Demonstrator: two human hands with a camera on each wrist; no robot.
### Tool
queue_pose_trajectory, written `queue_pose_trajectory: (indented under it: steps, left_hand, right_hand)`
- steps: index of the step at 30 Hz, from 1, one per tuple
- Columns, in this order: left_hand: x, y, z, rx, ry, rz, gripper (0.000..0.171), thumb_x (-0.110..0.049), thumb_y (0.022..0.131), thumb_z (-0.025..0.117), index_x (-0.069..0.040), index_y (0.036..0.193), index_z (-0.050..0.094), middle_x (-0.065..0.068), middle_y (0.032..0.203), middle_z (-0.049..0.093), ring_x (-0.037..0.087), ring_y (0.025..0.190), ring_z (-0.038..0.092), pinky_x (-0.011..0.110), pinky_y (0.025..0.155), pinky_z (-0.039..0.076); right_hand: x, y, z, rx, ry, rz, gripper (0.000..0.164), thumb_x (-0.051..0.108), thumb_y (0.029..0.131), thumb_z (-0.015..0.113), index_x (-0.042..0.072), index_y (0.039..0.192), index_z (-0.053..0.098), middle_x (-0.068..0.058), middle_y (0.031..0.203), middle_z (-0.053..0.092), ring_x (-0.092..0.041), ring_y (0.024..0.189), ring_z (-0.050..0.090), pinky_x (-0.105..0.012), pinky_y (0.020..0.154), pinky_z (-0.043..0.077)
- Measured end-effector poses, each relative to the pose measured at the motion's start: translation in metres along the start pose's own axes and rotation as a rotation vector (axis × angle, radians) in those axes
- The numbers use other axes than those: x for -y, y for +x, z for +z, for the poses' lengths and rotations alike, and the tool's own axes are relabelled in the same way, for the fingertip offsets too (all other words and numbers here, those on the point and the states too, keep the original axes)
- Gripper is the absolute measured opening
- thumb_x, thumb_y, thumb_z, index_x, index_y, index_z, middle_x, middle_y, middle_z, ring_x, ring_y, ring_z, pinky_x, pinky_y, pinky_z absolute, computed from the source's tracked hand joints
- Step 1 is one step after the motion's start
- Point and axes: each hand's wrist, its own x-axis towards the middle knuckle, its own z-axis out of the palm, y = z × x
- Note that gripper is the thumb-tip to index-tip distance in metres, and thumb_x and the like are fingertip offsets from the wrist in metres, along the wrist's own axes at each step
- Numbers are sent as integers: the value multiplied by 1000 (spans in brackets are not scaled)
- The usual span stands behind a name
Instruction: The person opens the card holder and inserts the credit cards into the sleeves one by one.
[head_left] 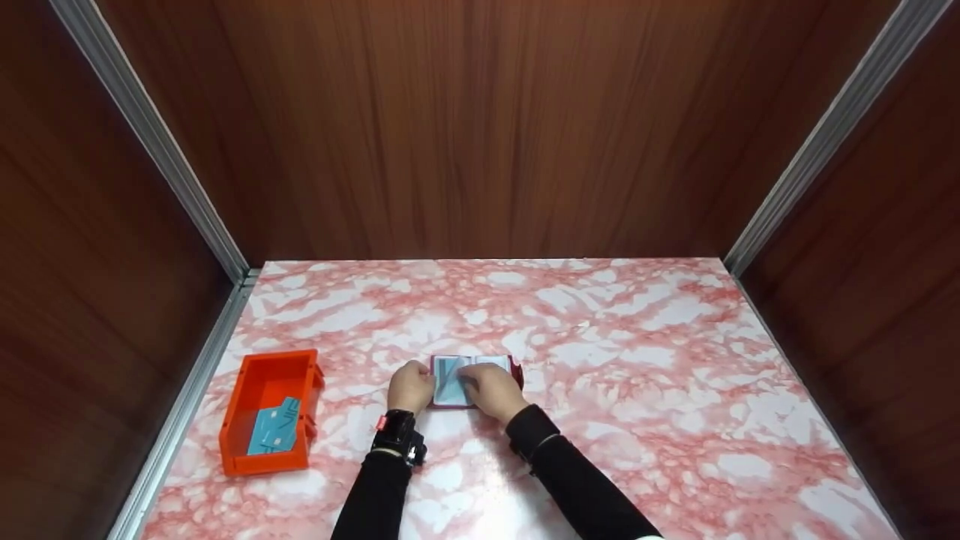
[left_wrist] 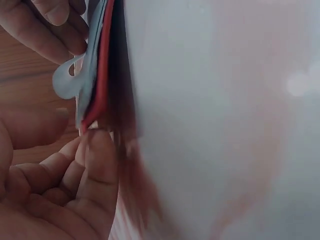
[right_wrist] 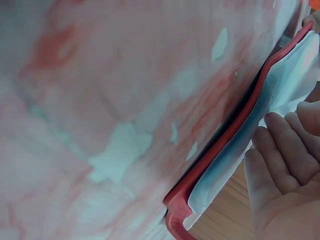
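An opened card holder (head_left: 452, 396) with a red cover and clear sleeves lies on the table in the head view. Its left edge is held by my left hand (head_left: 410, 388), whose curled fingers meet the red cover's corner in the left wrist view. My right hand (head_left: 493, 390) bends over the middle of the holder, and its fingertips pinch a clear sleeve (head_left: 451, 379) that slants up from the left page. Seen from the right wrist, the red cover (right_wrist: 227, 137) runs along under the sleeves. The exact contact of the right fingertips is partly hidden.
An orange bin (head_left: 234, 431) stands at the left of the table, with several blue cards (head_left: 276, 427) inside it. Pink and white marbling covers the tabletop (head_left: 637, 360). Brown wood-grain panels (head_left: 480, 127) enclose the back and both sides.
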Motion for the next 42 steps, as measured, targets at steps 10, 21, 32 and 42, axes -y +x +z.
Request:
queue_pose_trajectory:
  steps: [10, 21, 32, 42]
  left_hand:
    - [-5, -3, 1, 16, 17, 144, 29, -16, 73, 82, 2, 85, 62, 5, 72, 58, 24, 70, 56, 41, 69, 48]
    - [-4, -3, 11, 3, 106, 160, 23, -2, 68, 77, 2, 86, 63, 12, 76, 61, 35, 76, 61, 48, 73, 49]
    - [0, -2, 15, -14, 99, 162, 21, 1, 67, 76, 3, 85, 64, 15, 79, 64, 38, 77, 63, 49, 73, 50]
    - [2, -1, 15, -19, 84, 145, 23, 2, 64, 75, 3, 83, 62, 15, 77, 63, 37, 74, 61, 49, 71, 49]
  right_hand:
    - [0, 0, 0, -1, 1, 9, 23, 4, 89, 67, 3, 111, 73, -11, 107, 72, -29, 103, 66, -39, 93, 50]
    - [0, 0, 1, -1, -1, 16, 23, 6, 89, 67, 3, 111, 73, -10, 107, 72, -28, 103, 66, -39, 92, 50]
    - [-1, -2, -1, -24, 24, 22, 24, 6, 91, 66, 3, 114, 72, -12, 111, 71, -29, 106, 65, -40, 94, 49]
    - [-8, -2, -9, -114, 48, 25, 26, 3, 91, 66, 4, 116, 71, -11, 111, 71, -30, 106, 65, -42, 93, 50]
